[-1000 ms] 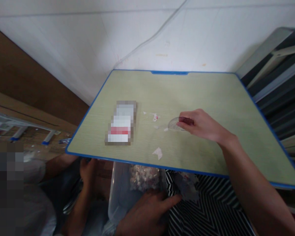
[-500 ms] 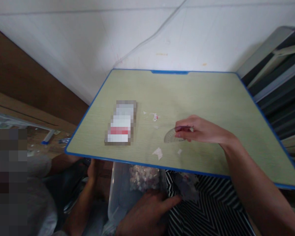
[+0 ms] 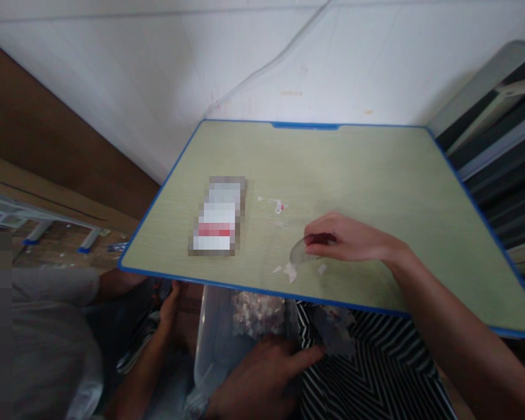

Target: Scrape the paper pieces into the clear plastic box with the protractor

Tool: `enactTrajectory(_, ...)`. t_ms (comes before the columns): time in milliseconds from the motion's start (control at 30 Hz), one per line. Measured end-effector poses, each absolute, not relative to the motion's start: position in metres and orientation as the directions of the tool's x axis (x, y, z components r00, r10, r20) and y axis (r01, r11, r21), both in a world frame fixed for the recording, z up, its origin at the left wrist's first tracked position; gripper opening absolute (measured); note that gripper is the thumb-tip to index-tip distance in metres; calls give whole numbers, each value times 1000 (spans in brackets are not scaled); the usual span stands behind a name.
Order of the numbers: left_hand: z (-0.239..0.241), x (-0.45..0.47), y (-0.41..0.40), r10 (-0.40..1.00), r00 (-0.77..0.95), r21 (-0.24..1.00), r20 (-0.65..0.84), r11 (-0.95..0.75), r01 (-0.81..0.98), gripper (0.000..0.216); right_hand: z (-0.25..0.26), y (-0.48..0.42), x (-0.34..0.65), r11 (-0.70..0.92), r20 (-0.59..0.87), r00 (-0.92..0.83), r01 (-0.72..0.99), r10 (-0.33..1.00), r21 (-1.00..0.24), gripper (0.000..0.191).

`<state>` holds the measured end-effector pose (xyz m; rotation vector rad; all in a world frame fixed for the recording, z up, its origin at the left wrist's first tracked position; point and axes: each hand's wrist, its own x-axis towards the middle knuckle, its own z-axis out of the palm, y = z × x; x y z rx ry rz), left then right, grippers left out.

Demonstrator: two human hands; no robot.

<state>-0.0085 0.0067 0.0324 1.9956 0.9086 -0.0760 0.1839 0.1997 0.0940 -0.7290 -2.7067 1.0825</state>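
Note:
My right hand point(image 3: 339, 236) is closed around a clear protractor point(image 3: 298, 251) and a dark red thing point(image 3: 321, 238) whose kind I cannot make out. The protractor's curved edge points left, low over the board, close to a torn white paper scrap point(image 3: 290, 272). A smaller scrap point(image 3: 322, 269) lies below the hand. Down at the front, my left hand point(image 3: 262, 373) grips the rim of a clear plastic bin point(image 3: 214, 350), thumb outside over striped cloth, other fingers partly hidden. Inside the bin is a heap of small pale pieces point(image 3: 258, 315).
A blurred-out, phone-shaped object point(image 3: 217, 216) lies on the left of the blue-edged tabletop point(image 3: 354, 169). More paper bits point(image 3: 279, 206) lie to its right. Another person's arm point(image 3: 144, 361) is at lower left. A white wall point(image 3: 245, 58) stands behind, with a folded metal frame point(image 3: 499, 111) at right.
My right hand has moved left and slightly toward me with the protractor. The scrap by its edge has shifted right, and a small piece now lies apart on its left. My left hand stays put.

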Motion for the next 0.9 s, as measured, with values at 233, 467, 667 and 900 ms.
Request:
enactTrajectory(233, 26, -10, 3, 598, 734, 743, -323, -320, 588, 80, 95, 201, 186, 619, 23, -851, 363, 524, -696, 29)
enactTrajectory(467, 30, -10, 6, 577, 731, 733, -364, -305, 607, 78, 96, 200, 193, 623, -20, -858, 388, 512, -679, 32)
enactTrajectory(667, 30, -9, 6, 586, 727, 742, -358, -294, 602, 77, 86, 193, 167, 602, -17, -875, 346, 483, -719, 30)
enactTrajectory(900, 29, -10, 4, 590, 723, 740, -360, -291, 606, 77, 90, 204, 190, 528, -168, -868, 427, 467, -734, 29)
